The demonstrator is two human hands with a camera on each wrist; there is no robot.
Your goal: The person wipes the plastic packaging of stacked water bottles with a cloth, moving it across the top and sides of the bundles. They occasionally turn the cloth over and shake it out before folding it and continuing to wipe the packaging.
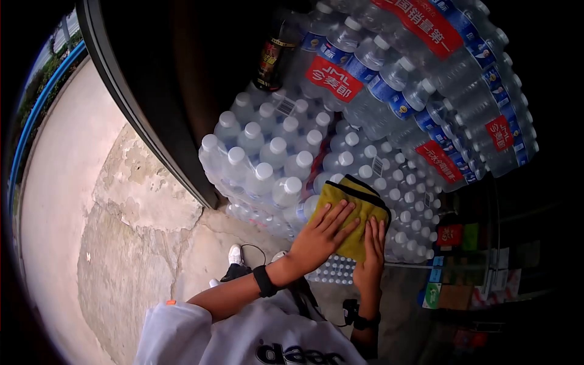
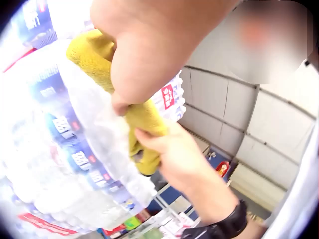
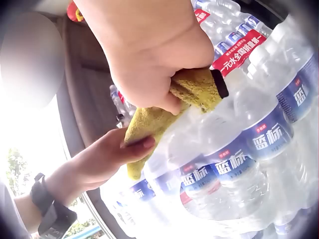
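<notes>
Both hands press a yellow cloth (image 1: 356, 213) flat against a wrapped pack of water bottles (image 1: 267, 164) — the cloth lies on the pack's near corner. The left hand (image 1: 320, 236) spreads straight fingers over it; the right hand (image 1: 371, 258) lies just beside, fingers straight on the cloth's lower edge. More bottle packs (image 1: 438, 73) are stacked behind.

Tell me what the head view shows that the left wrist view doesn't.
Only the head view shows the cracked concrete ground, the dark doorframe, a dark can atop the packs and the person's white shoes. Only the left wrist view shows the tiled wall beyond the packs. Both show the yellow cloth lying on the shrink-wrapped bottle packs, with the left hand and right hand pressed flat on it.
</notes>
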